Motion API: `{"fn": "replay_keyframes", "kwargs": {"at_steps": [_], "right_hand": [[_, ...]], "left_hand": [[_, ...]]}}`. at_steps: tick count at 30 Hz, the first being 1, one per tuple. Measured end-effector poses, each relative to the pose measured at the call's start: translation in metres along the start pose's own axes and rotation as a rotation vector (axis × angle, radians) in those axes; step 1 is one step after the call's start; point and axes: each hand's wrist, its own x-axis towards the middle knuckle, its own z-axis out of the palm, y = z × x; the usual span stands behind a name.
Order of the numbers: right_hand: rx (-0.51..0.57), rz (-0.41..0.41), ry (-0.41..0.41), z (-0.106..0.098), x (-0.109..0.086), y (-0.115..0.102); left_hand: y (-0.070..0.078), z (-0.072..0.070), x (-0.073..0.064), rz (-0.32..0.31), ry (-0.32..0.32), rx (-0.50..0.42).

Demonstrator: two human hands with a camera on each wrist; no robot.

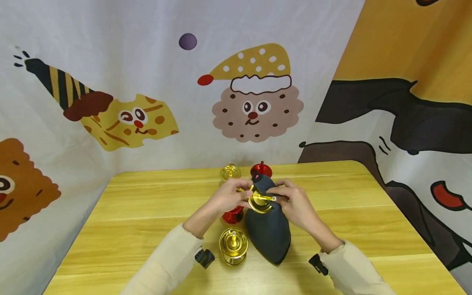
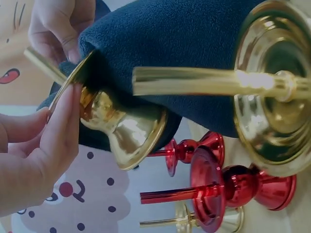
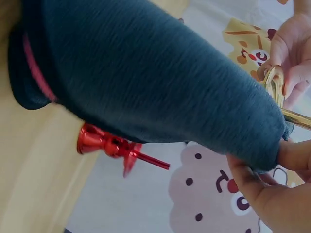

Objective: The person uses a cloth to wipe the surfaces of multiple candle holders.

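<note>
A gold candlestick [image 1: 259, 203] with a wide dish and a thin central tube is held up and tilted over the table. My left hand [image 1: 232, 194] pinches its dish rim between thumb and fingers, as the left wrist view shows on the candlestick [image 2: 138, 136]. My right hand [image 1: 293, 203] grips a dark blue-grey fleecy cloth [image 1: 269, 235] near its upper end, right beside the dish. The cloth's lower part hangs in a broad flap, with a pink stripe at one edge in the right wrist view. In that view, my right thumb and fingers [image 3: 243, 174] pinch a fold.
Another gold candlestick [image 1: 233, 248] stands nearest me, left of the cloth. Behind it is a red candlestick [image 1: 231, 217], partly covered by my left hand. At the table's far edge stand a gold candlestick [image 1: 229, 173] and a red one [image 1: 261, 169]. A printed curtain [image 1: 147, 61] hangs behind.
</note>
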Motion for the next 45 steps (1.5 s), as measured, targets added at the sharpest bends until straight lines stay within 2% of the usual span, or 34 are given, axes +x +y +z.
{"fn": "replay_keyframes", "kwargs": {"at_steps": [3,5,8,11,14,16,18,23,27,33,36,39,42,45], "right_hand": [[-0.060,-0.073,0.007,-0.001,0.003,0.001],[-0.062,-0.080,0.003,-0.003,0.003,0.001],[-0.008,-0.011,-0.004,-0.004,0.002,0.002],[0.091,0.084,-0.019,-0.002,-0.002,0.002],[0.167,0.146,-0.025,0.000,-0.004,0.002],[0.189,0.165,-0.019,0.001,-0.005,0.001],[0.183,0.166,-0.007,0.000,-0.005,0.000],[0.128,0.090,0.000,-0.006,-0.001,-0.002],[0.109,0.086,-0.015,-0.007,0.001,-0.001],[0.136,0.132,-0.039,-0.001,-0.007,-0.005],[0.124,0.127,-0.057,0.005,-0.012,-0.009],[0.123,0.128,-0.054,0.007,-0.014,-0.011],[0.115,0.116,-0.033,0.004,-0.011,-0.013],[0.070,0.058,-0.016,-0.001,-0.005,-0.012]], "left_hand": [[0.002,0.001,0.001,0.003,-0.026,0.029],[0.003,0.002,0.001,-0.011,-0.019,0.007],[0.002,0.002,0.000,-0.024,0.028,-0.056],[0.000,0.003,-0.001,-0.032,0.092,-0.145],[-0.001,0.003,-0.002,-0.048,0.108,-0.185],[-0.002,0.003,-0.002,-0.059,0.087,-0.164],[-0.001,0.003,-0.002,-0.065,0.063,-0.101],[0.000,0.000,-0.001,-0.040,0.047,0.007],[0.000,0.001,0.000,-0.025,0.075,-0.020],[-0.003,0.004,-0.001,-0.057,0.154,-0.129],[-0.005,0.004,-0.001,-0.059,0.186,-0.147],[-0.007,0.001,-0.002,-0.038,0.165,-0.144],[-0.006,-0.002,-0.003,-0.004,0.089,-0.111],[-0.005,-0.005,-0.002,0.025,0.011,-0.050]]}}
